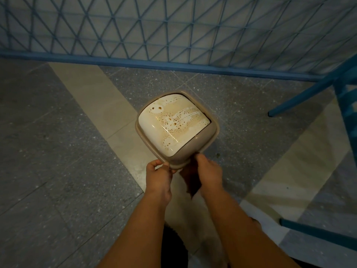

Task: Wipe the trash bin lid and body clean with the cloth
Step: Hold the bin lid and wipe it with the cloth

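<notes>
A beige trash bin stands on the floor below me, seen from above. Its white swing lid (172,122) is smeared with brown spots and streaks, and a beige rim (212,130) frames the lid. My left hand (158,176) grips the near corner of the rim with thumb and fingers. My right hand (207,171) reaches down the near right side of the bin body, fingers curled against it. A dark shape (190,180) lies under my right hand; whether it is the cloth or shadow, I cannot tell.
Grey speckled floor tiles (58,132) with pale beige strips surround the bin. A blue mesh fence (173,29) runs along the far side. Blue chair legs (309,93) stand at the right, with another blue bar (318,231) near my right arm.
</notes>
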`<state>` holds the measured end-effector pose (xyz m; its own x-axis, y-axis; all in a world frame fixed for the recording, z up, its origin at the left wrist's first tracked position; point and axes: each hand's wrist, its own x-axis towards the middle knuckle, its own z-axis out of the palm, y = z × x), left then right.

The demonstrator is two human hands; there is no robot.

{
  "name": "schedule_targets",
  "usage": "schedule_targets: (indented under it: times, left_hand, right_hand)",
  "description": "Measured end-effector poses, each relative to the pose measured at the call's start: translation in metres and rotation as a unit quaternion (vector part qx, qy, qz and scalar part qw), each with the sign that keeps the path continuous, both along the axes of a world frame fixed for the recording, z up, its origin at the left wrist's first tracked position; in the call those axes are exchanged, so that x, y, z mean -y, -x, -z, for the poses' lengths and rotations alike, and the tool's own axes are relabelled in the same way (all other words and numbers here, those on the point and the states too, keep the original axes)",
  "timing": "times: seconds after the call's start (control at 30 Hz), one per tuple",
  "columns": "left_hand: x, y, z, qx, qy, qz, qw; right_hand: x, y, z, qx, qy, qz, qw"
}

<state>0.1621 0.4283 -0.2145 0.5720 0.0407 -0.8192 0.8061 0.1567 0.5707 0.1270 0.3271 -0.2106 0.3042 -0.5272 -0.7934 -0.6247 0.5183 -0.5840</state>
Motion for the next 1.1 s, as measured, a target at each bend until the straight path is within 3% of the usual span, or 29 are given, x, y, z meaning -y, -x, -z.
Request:
schedule_targets:
  times: [0.2, 0.3, 0.47, 0.67, 0.87, 1.1]
  left_hand:
    - [-0.010, -0.010, 0.007, 0.021, -0.032, 0.020, 0.999]
    - [-0.014, -0.016, 0.008, 0.031, -0.037, -0.037, 0.998]
    - [-0.016, -0.017, 0.013, 0.014, -0.003, -0.130, 0.991]
    - [0.011, 0.013, 0.006, -0.016, 0.034, -0.121, 0.992]
    - [0.021, 0.009, 0.000, 0.016, 0.021, -0.113, 0.993]
    - [0.010, 0.007, 0.005, 0.031, 0.017, -0.079, 0.996]
  right_hand:
    - [0.062, -0.032, -0.008, -0.002, 0.066, -0.025, 0.998]
    - [0.057, -0.027, -0.010, -0.006, 0.027, -0.040, 0.999]
    - [0.005, 0.008, 0.004, 0.017, -0.028, 0.021, 0.999]
    - [-0.039, 0.022, 0.007, 0.060, -0.075, 0.000, 0.995]
    - [-0.006, 0.018, 0.009, 0.067, 0.003, -0.031, 0.997]
    - [0.036, -0.005, 0.000, 0.034, 0.011, -0.028, 0.999]
